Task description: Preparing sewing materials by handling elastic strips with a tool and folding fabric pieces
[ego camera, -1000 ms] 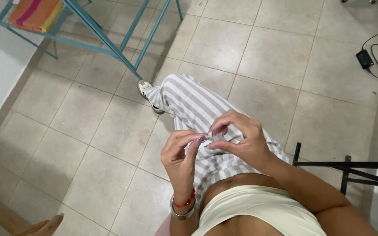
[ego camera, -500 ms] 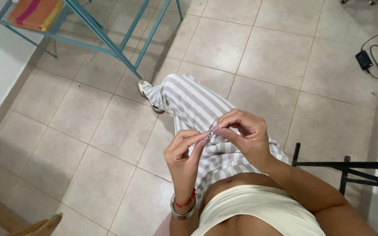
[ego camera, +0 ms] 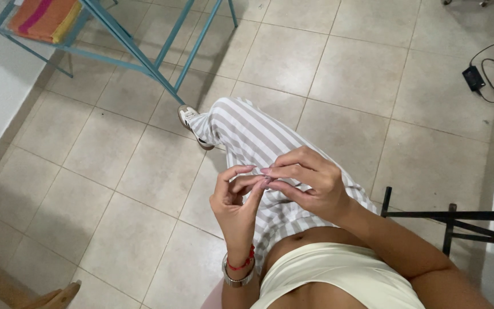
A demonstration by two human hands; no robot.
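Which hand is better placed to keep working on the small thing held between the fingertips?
Probably the right hand: its fingertips pinch down over the raised left hand, which looks like the support. The small thing is too tiny to identify.

— What's at the far left?
— A blue metal rack [ego camera: 144,54] holding a folded orange and pink cloth [ego camera: 44,17].

— And at the far right?
— A black power adapter [ego camera: 474,78] with its cable, lying on the beige tiled floor [ego camera: 338,63].

— Anything nearer?
— A black metal frame [ego camera: 453,220] at the right, wooden furniture legs [ego camera: 47,297] at the near left.
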